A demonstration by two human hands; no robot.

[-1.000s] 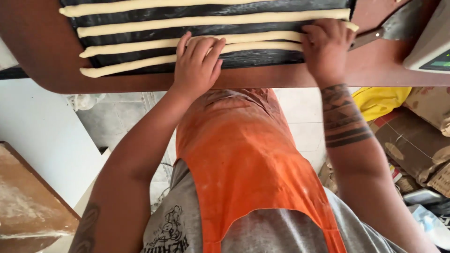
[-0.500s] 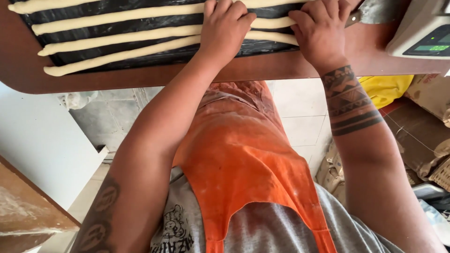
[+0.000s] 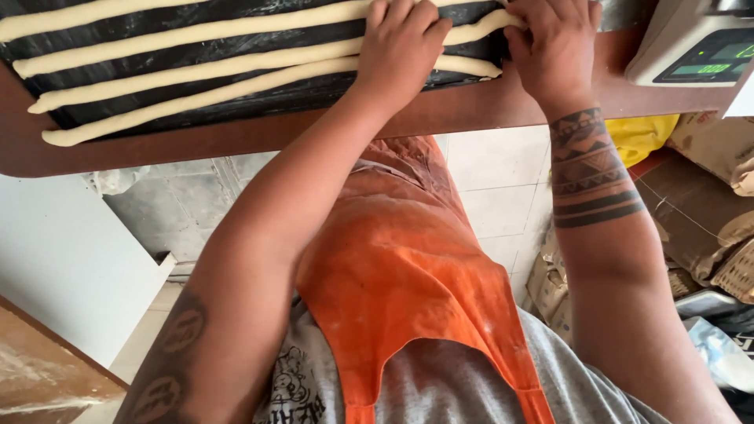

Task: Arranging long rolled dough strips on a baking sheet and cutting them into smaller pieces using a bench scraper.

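Left hand (image 3: 402,43) flat, fingers together, pressing on long dough ropes (image 3: 196,59), right hand (image 3: 554,47) curled, pinching rope ends, ropes lying side to side across black tray (image 3: 259,102) on brown counter (image 3: 471,110)

This looks like a small bakery's working room. Long ropes of pale dough (image 3: 236,74) lie in rows on a black sheet (image 3: 157,47) over a brown tabletop (image 3: 471,106), with a digital scale (image 3: 691,47) at the far right. The person wears a flour-smudged orange apron (image 3: 408,267). Filled sacks (image 3: 707,141) crowd the tiled floor (image 3: 495,173) on the right.
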